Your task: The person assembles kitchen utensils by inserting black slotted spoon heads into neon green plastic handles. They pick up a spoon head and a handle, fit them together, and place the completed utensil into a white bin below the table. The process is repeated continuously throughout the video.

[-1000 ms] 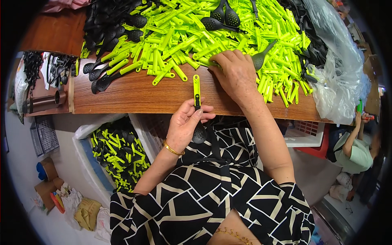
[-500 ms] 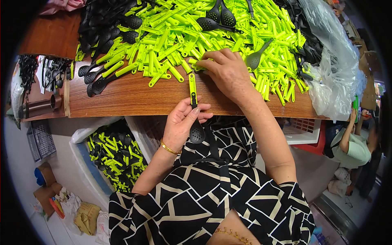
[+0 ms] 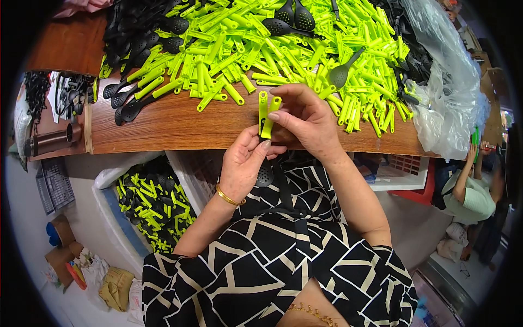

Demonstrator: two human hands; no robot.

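Near the table's front edge, my left hand (image 3: 243, 166) is closed round the neck of a black slotted spoon (image 3: 264, 176), its perforated bowl pointing toward me. A lime-green handle half (image 3: 263, 103) sits on the spoon's shank and points away from me. Between thumb and fingers of my right hand (image 3: 311, 121) is a second lime-green handle half (image 3: 272, 116), held tilted against the first. Its lower end meets the shank close to my left fingertips. Just beyond both hands lies a big heap of loose green handle halves (image 3: 218, 71).
Black spoon heads (image 3: 139, 49) are piled at the back left. Several green-handled spoons (image 3: 143, 102) lie on the table's left part. Clear plastic sheeting (image 3: 449, 103) covers the right end. A bin of green-and-black spoons (image 3: 155, 204) stands below left. Another person (image 3: 469, 196) works at far right.
My right hand has drawn back from the heap with a green handle half and brought it to the spoon. My left hand still holds the spoon in nearly the same place.
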